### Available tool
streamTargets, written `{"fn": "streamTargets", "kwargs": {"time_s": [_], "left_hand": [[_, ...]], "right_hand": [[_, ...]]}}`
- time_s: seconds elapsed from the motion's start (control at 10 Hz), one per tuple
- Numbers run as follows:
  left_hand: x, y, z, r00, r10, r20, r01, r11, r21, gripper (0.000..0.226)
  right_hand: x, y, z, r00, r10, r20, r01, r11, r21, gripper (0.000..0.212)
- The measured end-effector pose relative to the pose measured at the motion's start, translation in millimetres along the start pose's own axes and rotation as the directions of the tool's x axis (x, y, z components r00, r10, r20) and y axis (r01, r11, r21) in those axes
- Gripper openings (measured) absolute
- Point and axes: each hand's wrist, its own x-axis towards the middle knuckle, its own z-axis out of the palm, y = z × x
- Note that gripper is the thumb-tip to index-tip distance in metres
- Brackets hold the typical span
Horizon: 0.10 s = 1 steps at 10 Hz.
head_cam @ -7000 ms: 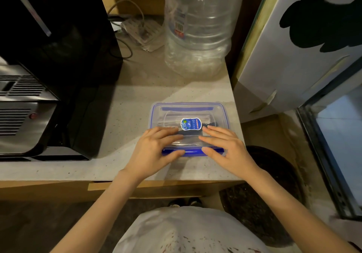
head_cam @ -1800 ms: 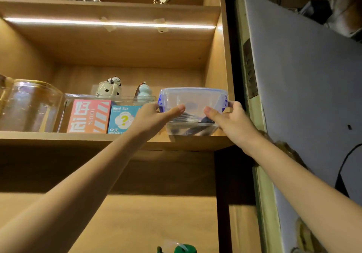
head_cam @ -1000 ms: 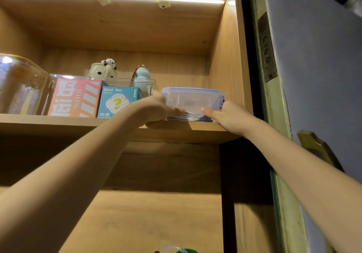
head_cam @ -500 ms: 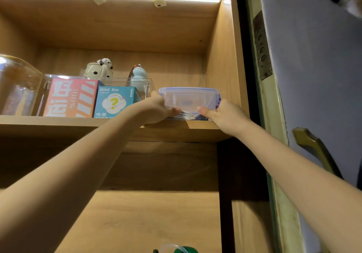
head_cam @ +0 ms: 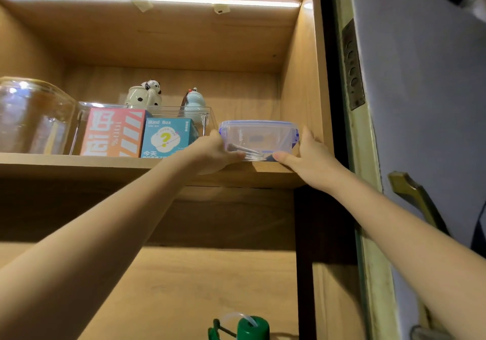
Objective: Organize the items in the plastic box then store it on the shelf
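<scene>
The clear plastic box with a blue-rimmed lid rests on the wooden shelf, at its right end near the cabinet's side wall. Several small items lie at its bottom. My left hand grips the box's left side, thumb under its front edge. My right hand grips the right side, thumb along the lower front.
Left of the box stand a teal "Blind Box" carton, an orange carton in a clear bin, two ceramic figures behind, and a glass jar. A door with a brass handle is at right. A green cap shows below.
The box has slid a little farther back onto the shelf and now sits flat. Both hands stay on its sides.
</scene>
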Motion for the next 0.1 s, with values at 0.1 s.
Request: {"fn": "streamTargets", "kwargs": {"time_s": [0.1], "left_hand": [[-31.4, 1.9, -21.9, 0.99, 0.093, -0.106, -0.094, 0.996, -0.007, 0.039]], "right_hand": [[-36.6, -13.6, -27.9, 0.98, -0.072, -0.185, 0.102, 0.982, 0.157, 0.069]]}}
